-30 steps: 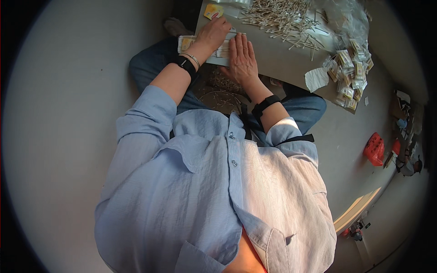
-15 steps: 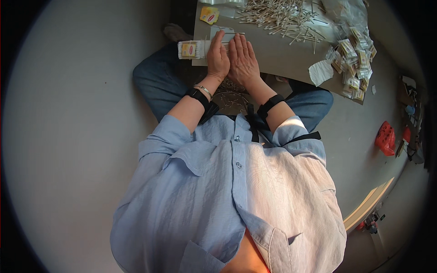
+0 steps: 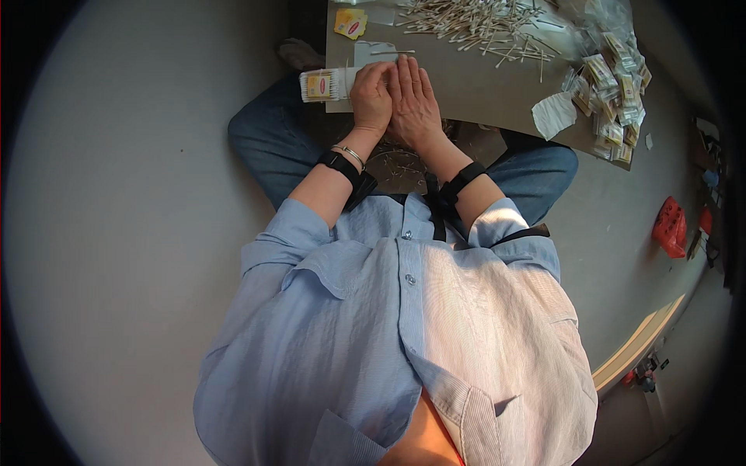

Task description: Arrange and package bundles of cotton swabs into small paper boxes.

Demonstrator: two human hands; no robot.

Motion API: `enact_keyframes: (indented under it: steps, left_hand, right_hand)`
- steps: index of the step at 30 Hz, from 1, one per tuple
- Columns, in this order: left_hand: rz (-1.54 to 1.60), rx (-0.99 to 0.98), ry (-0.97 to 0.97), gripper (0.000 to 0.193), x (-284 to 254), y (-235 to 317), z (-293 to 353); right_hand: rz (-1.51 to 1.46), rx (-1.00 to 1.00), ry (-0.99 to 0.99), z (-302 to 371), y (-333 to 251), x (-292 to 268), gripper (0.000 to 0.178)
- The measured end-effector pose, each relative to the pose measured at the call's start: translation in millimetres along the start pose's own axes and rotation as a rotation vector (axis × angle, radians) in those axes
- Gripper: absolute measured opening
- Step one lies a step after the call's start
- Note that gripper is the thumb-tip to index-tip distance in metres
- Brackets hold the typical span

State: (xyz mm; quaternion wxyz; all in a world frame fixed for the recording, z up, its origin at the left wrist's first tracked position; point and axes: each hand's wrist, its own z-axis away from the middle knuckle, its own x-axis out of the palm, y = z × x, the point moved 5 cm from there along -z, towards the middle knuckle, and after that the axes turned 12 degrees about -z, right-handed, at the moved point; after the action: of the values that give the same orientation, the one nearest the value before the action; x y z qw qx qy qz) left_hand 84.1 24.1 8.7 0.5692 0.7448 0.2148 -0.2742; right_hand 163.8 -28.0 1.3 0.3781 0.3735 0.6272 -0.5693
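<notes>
— Where were our hands at that moment?

— Side by side at the near edge of the flat brown cardboard counter (image 3: 482,89). Our left hand (image 3: 371,97) was curled, its grip closed over the end of a small clear packet of cotton swabs with a yellow and red label (image 3: 325,84). The packet lay flat and stuck out to the left past the counter's edge.

— And the right?

— Our right hand (image 3: 414,99) lay palm down, fingers straight and pressed together, touching the left hand along its side. We could not tell whether anything sat beneath the palm.

— What else lay on the counter?

— A loose heap of white-tipped cotton swabs (image 3: 478,22) spread across the far side, well apart from our hands. One single swab (image 3: 392,52) lay on a pale plastic sheet (image 3: 371,53) just beyond our fingertips. A small yellow label with a red mark (image 3: 350,23) sat further up on the left. At the right end was a pile of filled swab packets (image 3: 615,97), and beside it a crumpled white scrap of paper (image 3: 553,115).

— And around us?

— We sat on a grey floor (image 3: 132,233) in blue jeans and a light blue shirt (image 3: 373,342), with a black band on each wrist and a thin metal bangle (image 3: 353,154) on the left. A red object (image 3: 670,227) lay on the floor far off to the right.
</notes>
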Motion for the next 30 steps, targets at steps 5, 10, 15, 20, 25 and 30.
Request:
enact_keyframes:
  steps: [5, 10, 15, 20, 25, 30]
  left_hand:
    - [-0.039, 0.016, -0.051, 0.018, 1, 3, 1]
    - [-0.002, 0.031, 0.028, 0.02, -7, -1, 4]
    - [0.018, 0.005, -0.006, 0.025, -15, -10, 2]
    - [-0.072, 0.131, -0.025, 0.029, -12, -11, 5]
    - [-0.058, 0.094, 0.003, 0.028, -10, -11, 6]
    - [0.151, -0.036, -0.014, 0.03, -11, -12, 7]
  right_hand:
    - [0.008, -0.004, -0.009, 2, 2, 1, 0.069]
    - [0.016, 0.0, -0.012, 0, 0, -1, 0.077]
    - [-0.002, -0.003, -0.032, 0, -1, -7, 0.089]
    - [-0.025, -0.021, -0.016, 0, -2, -5, 0.087]
    - [-0.006, -0.027, -0.005, 0, -3, -2, 0.086]
    - [0.001, 0.029, -0.049, -1, -11, 3, 0.085]
